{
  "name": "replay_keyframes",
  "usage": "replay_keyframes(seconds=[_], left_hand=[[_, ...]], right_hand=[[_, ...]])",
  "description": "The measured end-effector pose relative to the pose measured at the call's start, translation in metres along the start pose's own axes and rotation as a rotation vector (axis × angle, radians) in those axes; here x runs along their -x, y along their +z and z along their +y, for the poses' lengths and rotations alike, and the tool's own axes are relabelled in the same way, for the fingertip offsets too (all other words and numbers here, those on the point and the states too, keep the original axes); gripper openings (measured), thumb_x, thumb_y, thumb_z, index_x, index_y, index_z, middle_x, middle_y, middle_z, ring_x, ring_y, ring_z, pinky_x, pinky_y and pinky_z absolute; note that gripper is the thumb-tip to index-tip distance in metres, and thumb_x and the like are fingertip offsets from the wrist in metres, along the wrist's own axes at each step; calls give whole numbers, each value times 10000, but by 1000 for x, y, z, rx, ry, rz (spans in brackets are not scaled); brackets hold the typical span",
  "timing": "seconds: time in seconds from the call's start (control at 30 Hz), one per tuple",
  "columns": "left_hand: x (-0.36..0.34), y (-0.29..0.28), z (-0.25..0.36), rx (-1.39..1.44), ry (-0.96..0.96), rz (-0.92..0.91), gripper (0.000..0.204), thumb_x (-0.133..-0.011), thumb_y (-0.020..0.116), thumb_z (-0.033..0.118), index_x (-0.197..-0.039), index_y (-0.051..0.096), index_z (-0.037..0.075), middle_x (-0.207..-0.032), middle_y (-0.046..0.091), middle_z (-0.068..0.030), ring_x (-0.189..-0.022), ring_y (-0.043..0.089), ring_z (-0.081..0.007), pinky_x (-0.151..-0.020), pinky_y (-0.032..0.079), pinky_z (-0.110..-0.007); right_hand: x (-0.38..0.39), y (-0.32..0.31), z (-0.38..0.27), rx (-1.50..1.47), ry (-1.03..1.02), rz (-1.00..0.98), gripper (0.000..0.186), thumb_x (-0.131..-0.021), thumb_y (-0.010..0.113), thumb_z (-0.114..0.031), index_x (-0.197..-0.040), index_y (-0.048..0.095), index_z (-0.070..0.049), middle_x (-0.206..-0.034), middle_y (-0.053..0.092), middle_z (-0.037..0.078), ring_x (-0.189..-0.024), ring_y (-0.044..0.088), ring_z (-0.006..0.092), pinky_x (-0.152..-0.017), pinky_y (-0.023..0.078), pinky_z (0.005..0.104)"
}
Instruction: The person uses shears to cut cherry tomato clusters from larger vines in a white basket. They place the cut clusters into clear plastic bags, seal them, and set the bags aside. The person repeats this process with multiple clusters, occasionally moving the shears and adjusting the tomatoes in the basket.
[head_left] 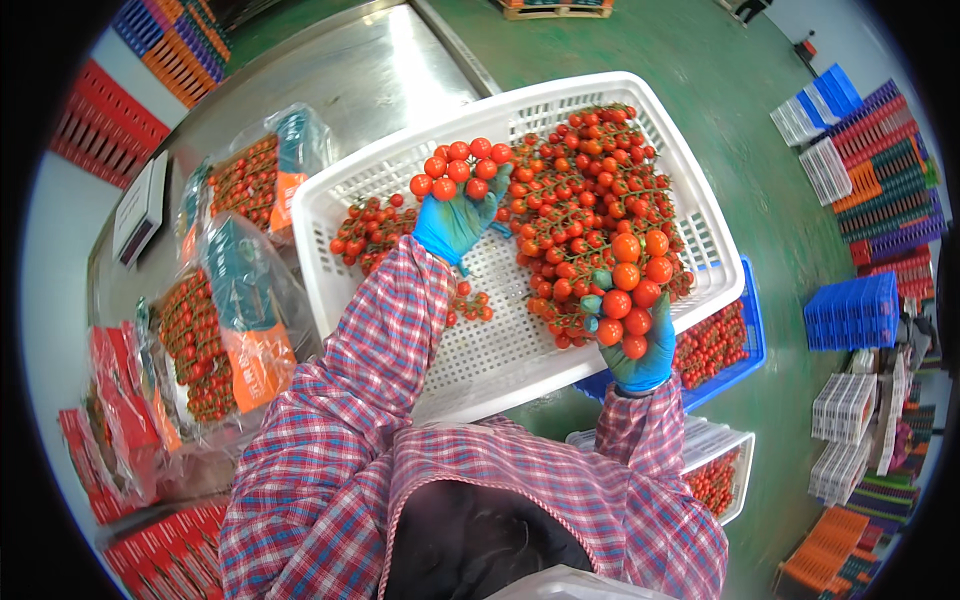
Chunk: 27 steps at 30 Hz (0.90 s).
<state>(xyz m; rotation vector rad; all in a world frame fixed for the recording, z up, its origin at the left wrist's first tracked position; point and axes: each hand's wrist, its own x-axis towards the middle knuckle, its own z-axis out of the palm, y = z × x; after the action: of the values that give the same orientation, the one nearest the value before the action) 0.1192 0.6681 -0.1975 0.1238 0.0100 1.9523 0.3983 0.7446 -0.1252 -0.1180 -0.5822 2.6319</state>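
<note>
Both my hands wear blue gloves and are over a white perforated crate (480,372). My left hand (455,222) holds up a cluster of cherry tomatoes (460,168) above the crate's left half. On the right, my right hand (645,352) grips another vine of cherry tomatoes (627,276), its fingers partly hidden behind the fruit. Beneath it lies a large heap of vine tomatoes (580,190) filling the crate's right side. A smaller pile of tomatoes (368,232) sits at the crate's left end, and a few loose ones (470,305) lie near my left wrist.
Bagged tomato packs (195,335) lie on the metal table (340,65) to the left, near a white box (140,210). A blue crate of tomatoes (752,330) and another white crate (738,485) stand lower right. Stacked coloured crates (880,170) line the right side.
</note>
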Motion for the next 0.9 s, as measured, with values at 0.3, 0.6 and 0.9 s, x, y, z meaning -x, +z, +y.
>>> replay_keyframes(seconds=[0.3, 0.6, 0.9], left_hand=[[85, 27, 71, -827, 119, 367, 411, -806, 449, 81, -1200, 493, -29, -1199, 531, -151, -1058, 552, -271, -893, 461, -367], [50, -21, 102, -2570, -218, 544, 532, -773, 584, 221, -1275, 460, 97, -1229, 512, -143, -1122, 500, -315, -970, 407, -406], [46, -47, 117, -1656, -18, 503, 469, -793, 629, 266, -1195, 509, 57, -1004, 604, -74, -923, 584, -244, -788, 495, -369]], right_hand=[[-25, 35, 49, 111, 148, -122, 630, -901, 454, -428, -1328, 309, 11, -1224, 488, 224, -1019, 560, 339, -837, 482, 418], [-22, 27, 67, 183, 152, -49, 601, -891, 471, -426, -1278, 370, 23, -1204, 503, 208, -999, 570, 315, -824, 478, 398], [-14, 12, 63, -64, 193, 16, 652, -902, 346, -554, -1298, 377, -36, -1172, 531, 216, -937, 592, 344, -780, 507, 433]])
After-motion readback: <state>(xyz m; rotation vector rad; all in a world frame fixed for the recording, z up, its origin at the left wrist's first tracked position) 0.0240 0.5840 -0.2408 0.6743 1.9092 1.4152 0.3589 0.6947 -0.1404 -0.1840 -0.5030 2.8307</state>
